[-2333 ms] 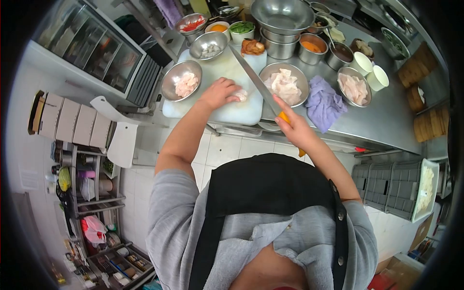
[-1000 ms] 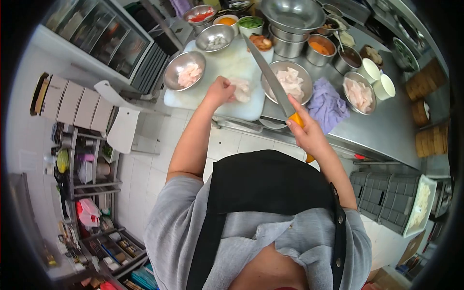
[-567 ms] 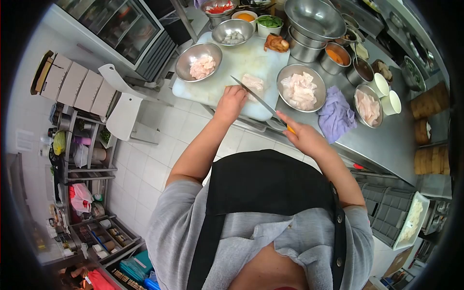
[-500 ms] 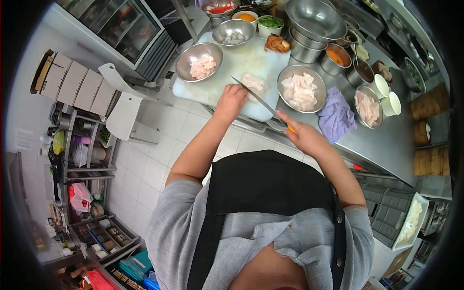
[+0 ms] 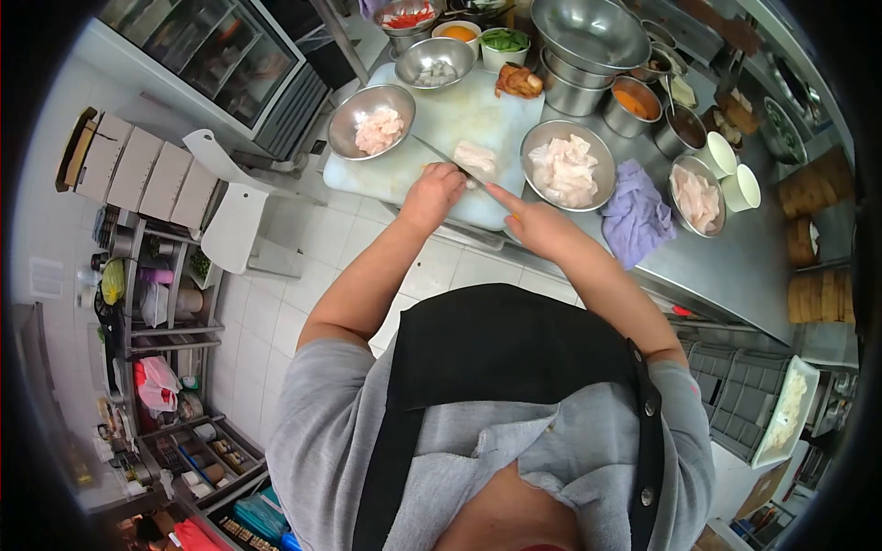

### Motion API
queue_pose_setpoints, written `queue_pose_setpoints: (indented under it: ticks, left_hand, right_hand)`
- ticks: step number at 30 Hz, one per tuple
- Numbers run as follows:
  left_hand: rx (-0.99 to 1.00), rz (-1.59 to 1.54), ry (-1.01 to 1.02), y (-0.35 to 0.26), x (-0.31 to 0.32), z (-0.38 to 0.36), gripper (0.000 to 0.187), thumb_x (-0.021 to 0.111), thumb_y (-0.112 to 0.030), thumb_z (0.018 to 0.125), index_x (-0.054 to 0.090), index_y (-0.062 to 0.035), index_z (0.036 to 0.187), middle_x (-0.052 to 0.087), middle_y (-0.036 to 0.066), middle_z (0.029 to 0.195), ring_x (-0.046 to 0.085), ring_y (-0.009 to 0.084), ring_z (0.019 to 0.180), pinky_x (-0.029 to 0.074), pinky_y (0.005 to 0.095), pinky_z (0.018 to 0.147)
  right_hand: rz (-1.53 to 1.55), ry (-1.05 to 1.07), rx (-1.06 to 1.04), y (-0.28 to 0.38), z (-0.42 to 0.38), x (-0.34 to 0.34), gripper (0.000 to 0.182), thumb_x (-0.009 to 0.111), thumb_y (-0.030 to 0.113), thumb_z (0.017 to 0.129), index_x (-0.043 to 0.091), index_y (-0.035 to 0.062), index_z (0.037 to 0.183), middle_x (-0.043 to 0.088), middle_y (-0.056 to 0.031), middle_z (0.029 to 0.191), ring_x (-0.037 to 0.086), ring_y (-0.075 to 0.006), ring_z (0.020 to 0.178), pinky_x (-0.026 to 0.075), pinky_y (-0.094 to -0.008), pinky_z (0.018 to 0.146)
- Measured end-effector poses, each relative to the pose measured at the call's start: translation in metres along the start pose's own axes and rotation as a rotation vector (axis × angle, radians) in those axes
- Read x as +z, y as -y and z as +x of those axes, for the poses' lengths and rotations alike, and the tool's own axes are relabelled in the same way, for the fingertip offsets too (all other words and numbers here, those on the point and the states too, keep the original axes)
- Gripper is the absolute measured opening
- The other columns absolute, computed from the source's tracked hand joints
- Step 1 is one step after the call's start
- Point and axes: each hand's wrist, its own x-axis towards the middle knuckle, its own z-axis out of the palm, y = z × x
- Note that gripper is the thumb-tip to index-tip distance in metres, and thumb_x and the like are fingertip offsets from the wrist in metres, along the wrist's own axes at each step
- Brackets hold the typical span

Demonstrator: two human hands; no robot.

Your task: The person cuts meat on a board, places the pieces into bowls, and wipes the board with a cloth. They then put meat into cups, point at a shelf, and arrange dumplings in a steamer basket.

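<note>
My right hand [image 5: 540, 227] is closed around the handle of a kitchen knife [image 5: 436, 151], its index finger stretched along the blade. The blade points away to the left over a white cutting board [image 5: 354, 176]. My left hand [image 5: 435, 195] rests at the board's near edge with curled fingers, close beside the blade. A small pale bit lies by its fingertips; what is under them is hidden. Just beyond the blade lies a piece of pale raw chicken [image 5: 476, 158]. Metal bowls of cut raw chicken stand left [image 5: 333, 138] and right [image 5: 606, 184] of it.
A bowl of grey-white pieces [image 5: 435, 62] and a browned piece of food [image 5: 519, 82] sit farther back. To the right are a purple cloth [image 5: 636, 216], another chicken bowl [image 5: 698, 197], white cups [image 5: 740, 190], sauce pots [image 5: 634, 101] and stacked metal bowls [image 5: 590, 35].
My right hand has moved left with the knife, bringing it closer to my left hand. The blade now reaches farther left across the board. The view has shifted slightly.
</note>
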Motion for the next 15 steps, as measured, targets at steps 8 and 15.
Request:
queue_pose_setpoints:
  ticks: [8,15]
  left_hand:
    - [0.089,0.078,0.124,0.02,-0.006,0.004,0.026,0.075,-0.018,0.078,0.066,-0.0083,0.1,0.063,0.007,0.108,0.058,0.0304,0.104,0.048,0.0424,0.092]
    - [0.38,0.085,0.21,0.04,-0.007,0.054,0.069,0.071,-0.052,0.075,0.054,-0.0135,0.131,0.055,0.009,0.122,0.051,0.0311,0.116,0.041,0.0448,0.103]
  right_hand:
    - [0.211,-0.091,-0.077,-0.027,-0.062,-0.002,0.066,0.056,0.017,0.094,0.029,0.0321,0.153,0.063,-0.0219,0.081,0.064,-0.0361,0.075,0.05,-0.0433,0.074]
    - [0.575,-0.314,0.007,-0.018,-0.094,-0.003,0.063,0.057,0.015,0.097,0.032,0.0298,0.153,0.065,-0.014,0.088,0.055,-0.0203,0.074,0.048,-0.0316,0.076]
